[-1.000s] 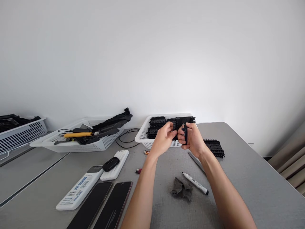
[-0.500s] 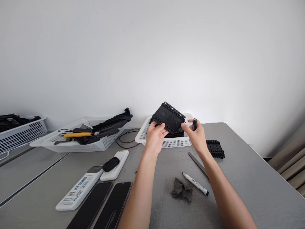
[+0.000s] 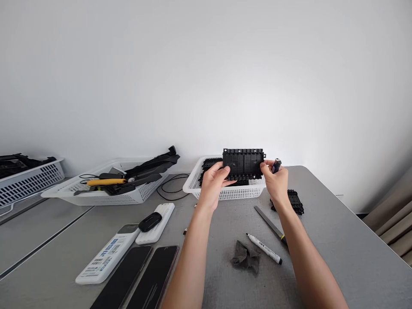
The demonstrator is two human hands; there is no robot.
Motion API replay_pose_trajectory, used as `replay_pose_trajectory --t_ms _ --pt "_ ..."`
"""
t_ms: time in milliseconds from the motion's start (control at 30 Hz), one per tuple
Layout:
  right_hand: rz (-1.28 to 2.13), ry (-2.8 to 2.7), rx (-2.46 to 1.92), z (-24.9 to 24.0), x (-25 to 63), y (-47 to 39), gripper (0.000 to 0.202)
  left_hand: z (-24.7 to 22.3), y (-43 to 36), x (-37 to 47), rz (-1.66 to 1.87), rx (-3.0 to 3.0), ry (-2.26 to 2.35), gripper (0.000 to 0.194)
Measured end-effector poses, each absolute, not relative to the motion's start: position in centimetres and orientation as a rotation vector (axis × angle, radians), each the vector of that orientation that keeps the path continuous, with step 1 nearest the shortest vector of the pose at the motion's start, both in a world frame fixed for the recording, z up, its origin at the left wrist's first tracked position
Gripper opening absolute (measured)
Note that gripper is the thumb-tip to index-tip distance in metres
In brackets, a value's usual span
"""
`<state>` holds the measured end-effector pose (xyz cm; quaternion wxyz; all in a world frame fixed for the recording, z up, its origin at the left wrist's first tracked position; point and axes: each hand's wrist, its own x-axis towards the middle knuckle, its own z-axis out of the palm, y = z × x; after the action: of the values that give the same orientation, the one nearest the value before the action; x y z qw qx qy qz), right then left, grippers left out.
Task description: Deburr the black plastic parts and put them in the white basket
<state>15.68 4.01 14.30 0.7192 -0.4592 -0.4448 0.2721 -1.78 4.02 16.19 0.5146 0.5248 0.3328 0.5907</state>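
A flat black plastic panel (image 3: 243,164) with notched long edges is held up in the air, broad face toward me. My left hand (image 3: 213,182) is closed on its left end, thumb on the front. At the right end, my right hand (image 3: 276,178) pinches the panel with its thumb. The same right hand also keeps a short dark cylindrical tool (image 3: 276,165) in its curled fingers; its kind I cannot make out. Below and behind the panel is a white basket (image 3: 225,195) with more black plastic parts (image 3: 209,164) in it.
Black panels (image 3: 294,201) lie right of my right wrist. A file-like blade (image 3: 268,221), a white marker (image 3: 264,248) and a grey rag (image 3: 245,256) lie between my forearms. Phones (image 3: 152,277), a power bank (image 3: 107,255), a mouse (image 3: 149,221) and a tool basket (image 3: 138,197) are left.
Both hands have moved right with the panel, which has turned from a slant to nearly level. More of the basket's contents and of the blade now shows.
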Motion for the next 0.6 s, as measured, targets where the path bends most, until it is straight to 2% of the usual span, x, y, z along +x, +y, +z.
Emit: replay_pose_trajectory --t_ms 167,400,500,600 --pt "0.524 -0.986 -1.04 14.8 16.4 3.6 0.021 15.8 4.2 -1.9 1.473 1.356 1.006 0.031" --pt "0.604 -1.005 -1.034 15.3 16.1 2.6 0.026 15.5 4.5 -2.1 1.51 1.364 1.058 0.045" --pt "0.822 -1.023 -0.9 16.1 15.4 1.5 0.025 15.6 4.6 -2.2 1.548 1.356 1.036 0.044" --pt "1.262 -1.097 -0.746 16.7 14.6 0.6 0.034 15.6 4.7 -2.2 1.565 1.378 1.032 0.045"
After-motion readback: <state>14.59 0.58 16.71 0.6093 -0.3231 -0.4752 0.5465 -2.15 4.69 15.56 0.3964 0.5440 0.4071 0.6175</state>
